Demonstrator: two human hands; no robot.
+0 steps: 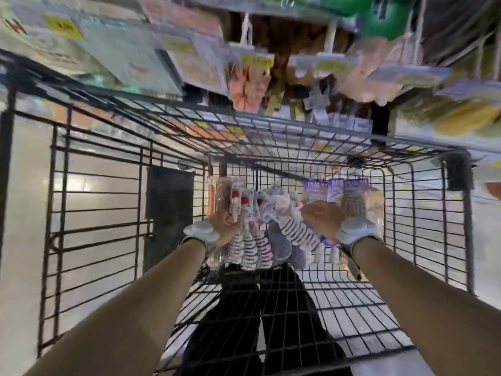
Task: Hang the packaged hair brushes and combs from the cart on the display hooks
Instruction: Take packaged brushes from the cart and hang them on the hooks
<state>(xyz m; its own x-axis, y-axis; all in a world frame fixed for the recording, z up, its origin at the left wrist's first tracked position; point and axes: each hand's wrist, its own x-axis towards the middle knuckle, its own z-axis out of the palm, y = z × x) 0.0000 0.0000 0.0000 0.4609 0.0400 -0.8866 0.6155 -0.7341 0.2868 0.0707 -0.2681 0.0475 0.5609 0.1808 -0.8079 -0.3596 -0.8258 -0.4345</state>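
Gathering stock over a wire cart (271,137), the left hand (225,226) clutches a fan of packaged white vent brushes (248,234) while the right hand (322,218) grips another bundle (295,229). Next, probably: lifting them toward display hooks (245,31) above both hands.

A retail shop aisle: a black wire-mesh stock cart (271,137) stands on pale glossy floor tiles (24,213) beneath blurred packaged goods hanging on display hooks (249,77), with yellow price tags (64,27) clipped along them.
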